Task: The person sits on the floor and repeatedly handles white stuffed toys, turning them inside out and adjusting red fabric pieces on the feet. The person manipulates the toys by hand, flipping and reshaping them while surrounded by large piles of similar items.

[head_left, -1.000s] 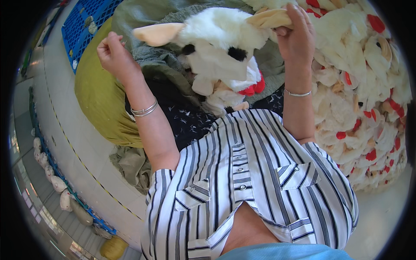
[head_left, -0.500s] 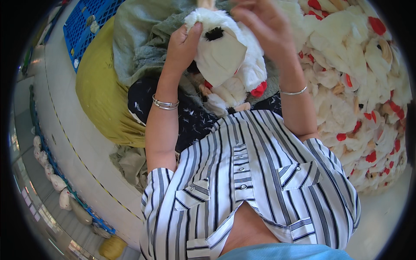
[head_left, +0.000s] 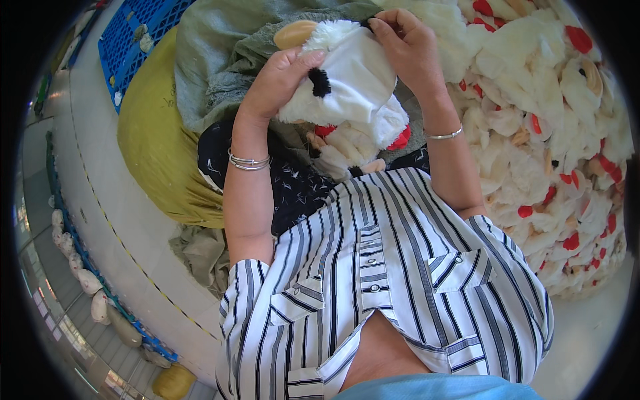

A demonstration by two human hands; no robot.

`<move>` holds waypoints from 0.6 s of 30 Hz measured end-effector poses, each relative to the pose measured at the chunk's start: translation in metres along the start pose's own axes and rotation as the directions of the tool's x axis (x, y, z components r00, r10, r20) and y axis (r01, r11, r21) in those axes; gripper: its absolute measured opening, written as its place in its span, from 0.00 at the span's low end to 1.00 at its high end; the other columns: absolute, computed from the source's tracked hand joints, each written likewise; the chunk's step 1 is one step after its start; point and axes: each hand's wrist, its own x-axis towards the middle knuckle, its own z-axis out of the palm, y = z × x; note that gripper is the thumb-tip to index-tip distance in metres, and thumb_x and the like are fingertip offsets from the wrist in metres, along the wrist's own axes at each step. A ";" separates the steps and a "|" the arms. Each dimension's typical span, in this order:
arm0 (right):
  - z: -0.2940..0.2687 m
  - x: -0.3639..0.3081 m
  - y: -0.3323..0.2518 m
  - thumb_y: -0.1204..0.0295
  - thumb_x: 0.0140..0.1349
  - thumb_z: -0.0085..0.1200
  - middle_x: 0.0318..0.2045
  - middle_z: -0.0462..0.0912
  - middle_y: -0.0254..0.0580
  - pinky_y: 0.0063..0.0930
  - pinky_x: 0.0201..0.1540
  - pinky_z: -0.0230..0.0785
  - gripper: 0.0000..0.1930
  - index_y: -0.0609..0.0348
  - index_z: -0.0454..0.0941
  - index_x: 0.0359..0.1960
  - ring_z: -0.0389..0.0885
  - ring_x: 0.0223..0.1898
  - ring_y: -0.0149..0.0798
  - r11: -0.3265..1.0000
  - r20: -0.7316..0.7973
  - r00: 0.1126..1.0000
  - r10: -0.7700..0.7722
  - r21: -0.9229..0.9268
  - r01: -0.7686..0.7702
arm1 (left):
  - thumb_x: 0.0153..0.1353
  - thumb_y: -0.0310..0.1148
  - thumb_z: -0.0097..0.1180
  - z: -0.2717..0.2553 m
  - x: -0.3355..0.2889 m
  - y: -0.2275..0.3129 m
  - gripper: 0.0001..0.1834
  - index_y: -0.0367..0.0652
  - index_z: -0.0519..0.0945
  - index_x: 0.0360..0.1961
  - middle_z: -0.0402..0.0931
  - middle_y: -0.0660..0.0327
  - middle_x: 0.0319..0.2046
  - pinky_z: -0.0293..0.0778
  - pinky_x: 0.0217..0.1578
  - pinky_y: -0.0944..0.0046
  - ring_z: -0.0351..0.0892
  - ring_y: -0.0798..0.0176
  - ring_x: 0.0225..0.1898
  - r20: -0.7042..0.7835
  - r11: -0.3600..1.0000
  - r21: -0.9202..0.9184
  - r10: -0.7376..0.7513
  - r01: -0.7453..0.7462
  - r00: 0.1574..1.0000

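Observation:
A limp white plush toy skin [head_left: 357, 70] is stretched between my hands above my lap. It has a black furry patch and a beige ear [head_left: 295, 35] at its far left. My left hand [head_left: 280, 79] is closed on its left side, thumb on top beside the black patch. My right hand [head_left: 408, 50] pinches the far right edge, where a small dark bit shows at the fingertips. Below it, more white plush pieces [head_left: 347, 148] with red and beige parts lie on my lap, partly covered by the skin.
A large heap of white plush skins [head_left: 553, 153] with red parts rises at the right. On the left are a stuffed yellow-green sack [head_left: 148, 127], grey-green cloth [head_left: 217, 63] and a blue plastic crate [head_left: 120, 40]. Dark patterned trousers [head_left: 287, 193] cover my legs.
The plush skin has turned and been pulled wider, and its beige ear now shows at the left. My right hand, blurred before, has come to the skin's far right edge and pinches it.

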 end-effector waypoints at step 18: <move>0.022 -0.015 -0.010 0.68 0.67 0.50 0.17 0.68 0.25 0.20 0.25 0.55 0.16 0.60 0.72 0.20 0.63 0.20 0.22 0.748 0.119 0.988 0.100 0.646 -0.153 | 0.69 0.40 0.51 0.016 0.001 0.000 0.17 0.37 0.80 0.48 0.83 0.60 0.39 0.77 0.42 0.67 0.82 0.68 0.38 -0.455 0.946 -0.261 0.055 -0.192 0.889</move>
